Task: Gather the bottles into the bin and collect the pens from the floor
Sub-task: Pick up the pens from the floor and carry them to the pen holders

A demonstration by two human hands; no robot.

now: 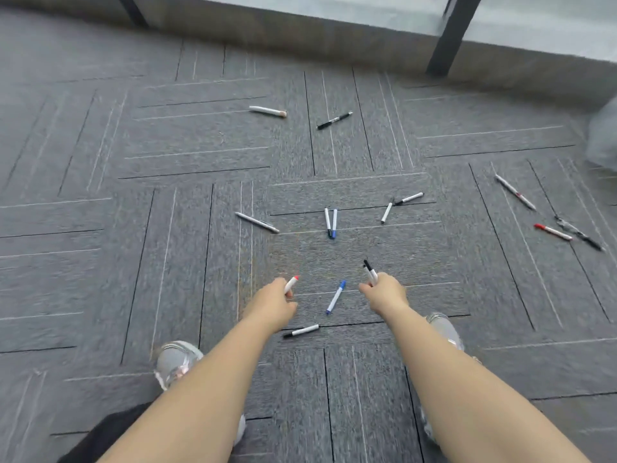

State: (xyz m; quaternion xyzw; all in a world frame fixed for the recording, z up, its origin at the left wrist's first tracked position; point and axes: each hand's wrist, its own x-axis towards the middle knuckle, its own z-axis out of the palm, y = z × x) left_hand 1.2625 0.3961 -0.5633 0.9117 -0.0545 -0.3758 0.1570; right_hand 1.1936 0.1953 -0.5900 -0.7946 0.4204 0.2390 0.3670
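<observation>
Several pens lie scattered on the grey carpet. My left hand (275,300) is shut on a white pen with a red cap (291,283). My right hand (384,294) grips black-capped pens (370,271). Between my hands lies a blue-capped pen (335,297), and a black-capped pen (301,331) rests just below my left hand. Farther out are two blue pens side by side (330,222), a white pen (257,222), two pens touching at an angle (400,203), a black pen (334,120) and a thick white marker (268,111). No bottles or bin are in view.
More pens lie at the right: a long white one (515,192), a red-capped one (552,231) and a dark one (579,233). My shoes (177,360) stand on the carpet. A glass wall with dark frame posts (449,38) runs along the back. A blurred pale object (602,135) sits at the right edge.
</observation>
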